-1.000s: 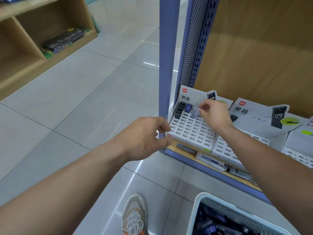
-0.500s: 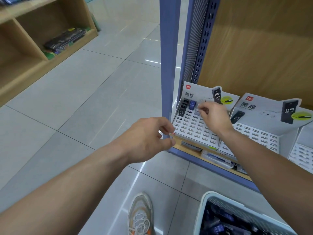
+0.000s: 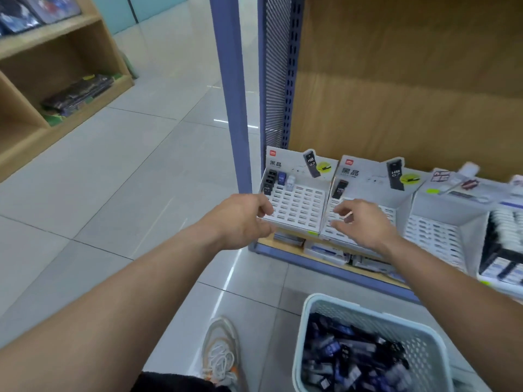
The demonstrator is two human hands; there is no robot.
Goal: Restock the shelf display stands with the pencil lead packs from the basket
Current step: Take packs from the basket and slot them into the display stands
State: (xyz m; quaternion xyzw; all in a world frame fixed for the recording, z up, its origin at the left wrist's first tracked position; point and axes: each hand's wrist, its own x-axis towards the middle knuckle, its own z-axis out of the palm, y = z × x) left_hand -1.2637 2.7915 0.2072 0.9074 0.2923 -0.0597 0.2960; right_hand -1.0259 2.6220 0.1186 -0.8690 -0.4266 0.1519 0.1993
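Two white slotted display stands sit side by side on the low shelf. The left display stand (image 3: 297, 207) holds several lead packs (image 3: 276, 179) in its top left slots. The second stand (image 3: 373, 190) holds one black pack (image 3: 339, 189). My left hand (image 3: 243, 219) grips the left stand's front left corner, fingers on top and thumb below. Over the second stand's front hovers my right hand (image 3: 365, 224), fingers loosely spread and holding nothing. The pale basket (image 3: 307, 312) on the floor at the lower right is full of dark lead packs (image 3: 348, 355).
Further right stand another white stand (image 3: 435, 230) and a black rack of packs (image 3: 503, 236). A blue shelf post (image 3: 229, 94) rises at the left of the shelf. Boxes (image 3: 325, 251) lie under the stands. My shoe (image 3: 220, 355) is beside the basket. A wooden shelf unit (image 3: 51, 80) stands at the far left.
My right hand has let go of a clear pack in the left stand's top row and drawn back to the right, over the second stand. My left hand has stayed at the corner.
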